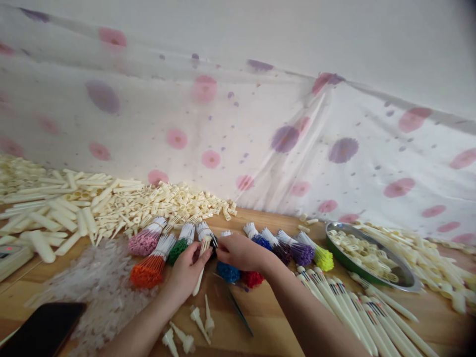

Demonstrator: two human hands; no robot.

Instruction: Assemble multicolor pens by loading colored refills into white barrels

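Note:
My left hand (188, 271) is closed around a cream plastic pen barrel (201, 270) that points down toward the table. My right hand (240, 252) pinches something small at the barrel's top end, beside a black-tipped refill bundle (208, 237). Bundles of thin refills with coloured tips lie fanned around both hands: pink (143, 242), orange (148, 271), green (177, 249), blue (228, 271), red (252, 278), purple (302, 253) and yellow-green (323, 258).
A heap of cream pen parts (111, 201) covers the left of the wooden table. A green-rimmed metal dish (372, 260) of small parts sits right, with assembled pens (345, 302) in rows before it. Loose tips (193, 327), tweezers (238, 310), a dark phone (42, 329) lie near.

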